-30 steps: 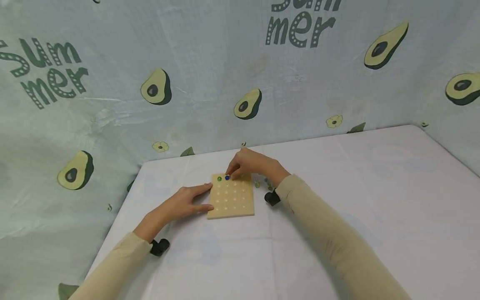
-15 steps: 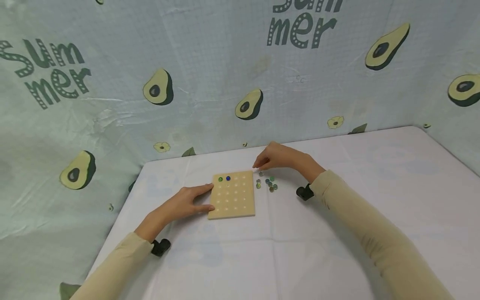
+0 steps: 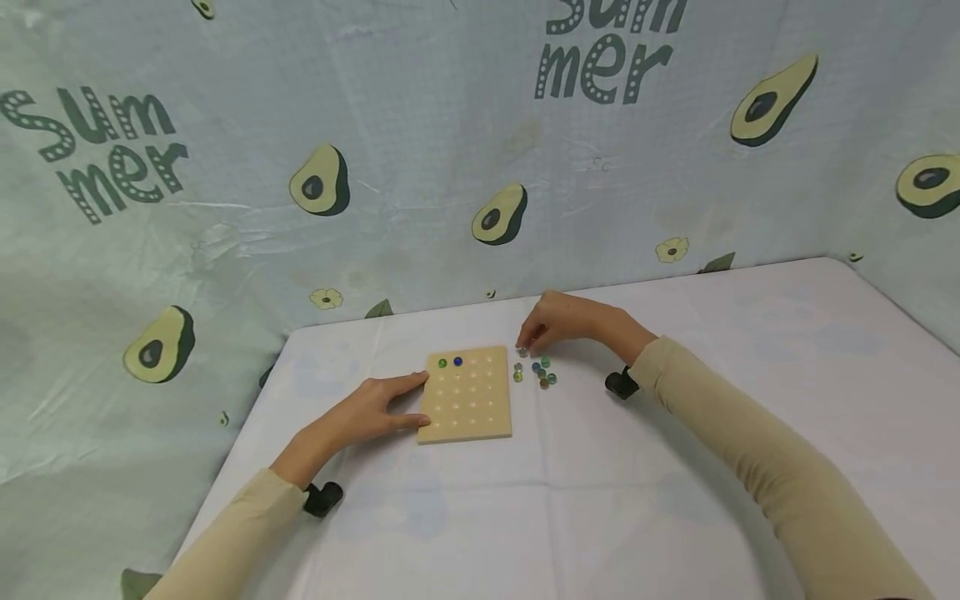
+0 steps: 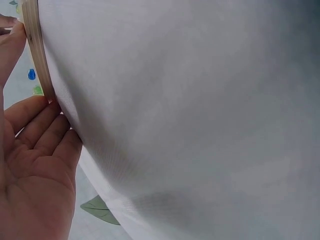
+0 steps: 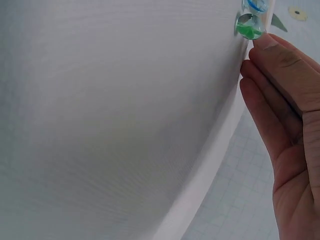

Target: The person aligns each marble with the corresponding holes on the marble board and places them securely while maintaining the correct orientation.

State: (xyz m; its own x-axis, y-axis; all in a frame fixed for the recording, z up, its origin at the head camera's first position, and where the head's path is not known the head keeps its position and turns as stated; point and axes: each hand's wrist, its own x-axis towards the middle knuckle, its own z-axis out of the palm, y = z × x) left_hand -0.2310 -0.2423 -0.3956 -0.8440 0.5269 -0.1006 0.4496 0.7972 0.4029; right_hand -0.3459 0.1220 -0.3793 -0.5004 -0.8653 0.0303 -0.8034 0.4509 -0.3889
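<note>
A square pale wooden board (image 3: 467, 408) with rows of small dimples lies on the white-covered table. In its far row sit a green marble (image 3: 442, 362) and a blue marble (image 3: 458, 361). My left hand (image 3: 375, 406) touches the board's left edge with thumb and fingers extended; the left wrist view shows the fingers at the board's corner (image 4: 46, 95). Beyond the board's far right corner, my right hand (image 3: 558, 321) pinches a clear marble (image 3: 522, 352) between thumb and index finger at table level. A green-swirled marble (image 5: 250, 26) shows beside these fingertips in the right wrist view.
Right of the board, several loose glass marbles (image 3: 542, 372) lie grouped, with a yellowish marble (image 3: 517, 377) close to the board's edge. A patterned curtain (image 3: 420, 167) hangs behind the table's far edge. Each wrist wears a small black camera (image 3: 324, 498).
My right hand has moved right, off the board, leaving the blue marble in the far row, then down to the clear marble. The left hand has kept its place at the board.
</note>
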